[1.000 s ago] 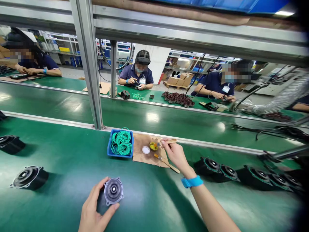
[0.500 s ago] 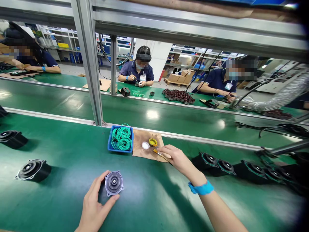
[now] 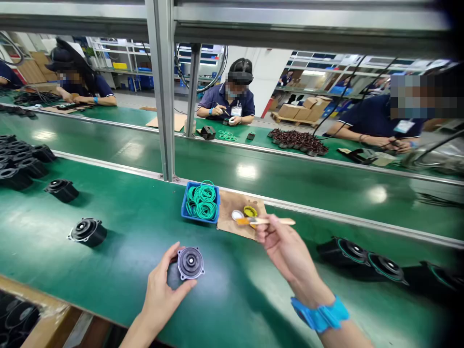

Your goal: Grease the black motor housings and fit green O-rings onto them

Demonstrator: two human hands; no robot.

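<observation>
My left hand (image 3: 168, 285) grips a round black motor housing (image 3: 190, 263) with a pale flanged rim, which stands on the green bench (image 3: 126, 270). Between the thumb and fingers of my right hand (image 3: 284, 246) is a small brush (image 3: 266, 221) with a wooden handle, its orange bristles pointing left. Under the brush lies a brown cardboard sheet (image 3: 232, 229) bearing a white round lid (image 3: 237, 215) and a yellow-rimmed pot (image 3: 250, 211). A blue bin (image 3: 200, 220) of green rings (image 3: 206, 193) sits beside the sheet.
Two loose housings (image 3: 88, 232) stand to the left, with a cluster (image 3: 21, 162) beyond. Housings with green rings (image 3: 350, 251) line the right. A metal post (image 3: 161, 96) rises behind the bin. Across the conveyor (image 3: 224, 162), people work. A box of parts (image 3: 16, 314) is at lower left.
The view has turned left. My right hand has lifted the brush off the cardboard and tilted it nearly level. My left hand keeps its hold on the housing.
</observation>
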